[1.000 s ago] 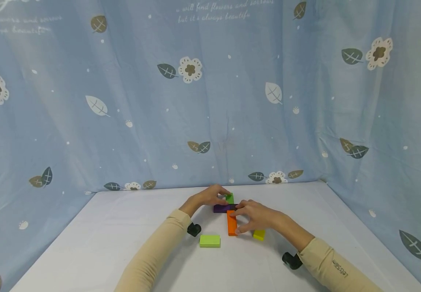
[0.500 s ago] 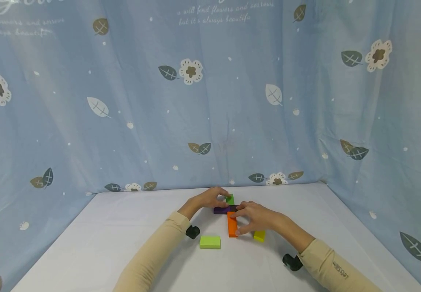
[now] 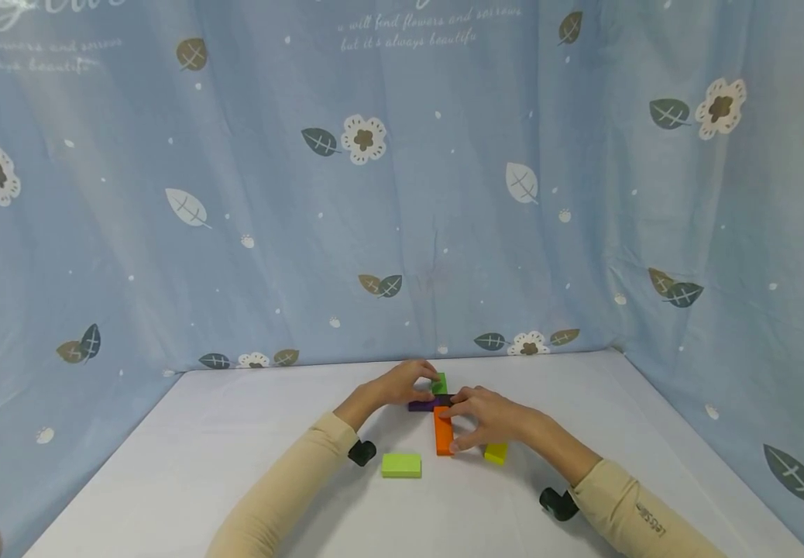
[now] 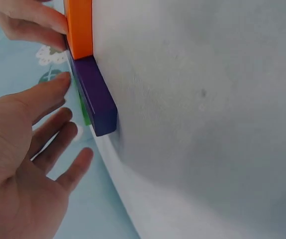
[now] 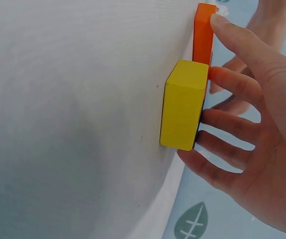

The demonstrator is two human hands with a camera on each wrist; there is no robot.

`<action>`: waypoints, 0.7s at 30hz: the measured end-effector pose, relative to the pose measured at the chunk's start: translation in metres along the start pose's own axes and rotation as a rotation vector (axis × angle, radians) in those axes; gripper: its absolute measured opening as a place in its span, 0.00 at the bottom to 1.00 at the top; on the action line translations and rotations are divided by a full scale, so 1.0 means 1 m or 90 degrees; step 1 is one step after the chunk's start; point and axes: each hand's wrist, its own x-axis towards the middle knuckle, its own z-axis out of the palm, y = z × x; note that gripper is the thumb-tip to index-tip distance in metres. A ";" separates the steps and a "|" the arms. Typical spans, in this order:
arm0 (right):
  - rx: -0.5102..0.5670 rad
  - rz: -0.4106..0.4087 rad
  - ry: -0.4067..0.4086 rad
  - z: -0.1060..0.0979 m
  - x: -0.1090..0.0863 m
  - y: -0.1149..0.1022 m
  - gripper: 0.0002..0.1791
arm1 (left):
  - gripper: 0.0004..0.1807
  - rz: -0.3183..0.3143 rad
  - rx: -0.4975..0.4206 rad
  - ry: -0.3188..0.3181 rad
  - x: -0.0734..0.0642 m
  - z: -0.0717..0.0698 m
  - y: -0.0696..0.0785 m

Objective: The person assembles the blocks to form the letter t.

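I'm likely at alignment: left grip loose beside the purple block; right grip touching the orange block, pinch unclear; next probably needs gentle nudging.

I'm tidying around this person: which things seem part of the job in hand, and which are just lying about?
Likely in the job:
orange block, pinched by the right hand
purple block, at its far end
green block, by the left hand

Likely lying about:
light-green block, apart from both hands
yellow block, beside the right hand: uncertain
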 end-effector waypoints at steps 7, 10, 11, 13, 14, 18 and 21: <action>-0.008 -0.009 0.002 0.000 0.000 -0.001 0.34 | 0.21 0.033 0.031 -0.008 -0.010 -0.001 0.009; -0.002 -0.005 0.002 0.000 0.000 -0.002 0.34 | 0.22 0.035 0.044 -0.025 -0.015 -0.001 0.012; 0.002 -0.002 0.002 -0.001 0.000 -0.002 0.34 | 0.22 0.035 0.045 -0.031 -0.017 -0.001 0.013; 0.006 0.002 0.002 0.000 0.000 -0.002 0.34 | 0.23 0.032 0.048 -0.042 -0.020 -0.001 0.015; 0.008 0.004 0.002 0.000 0.000 -0.002 0.34 | 0.23 0.030 0.047 -0.049 -0.022 -0.002 0.016; 0.011 0.005 0.002 0.001 0.000 -0.001 0.34 | 0.26 0.029 0.042 -0.069 -0.028 -0.002 0.018; 0.012 0.004 0.003 0.001 -0.001 -0.001 0.35 | 0.26 0.026 0.039 -0.079 -0.031 -0.004 0.021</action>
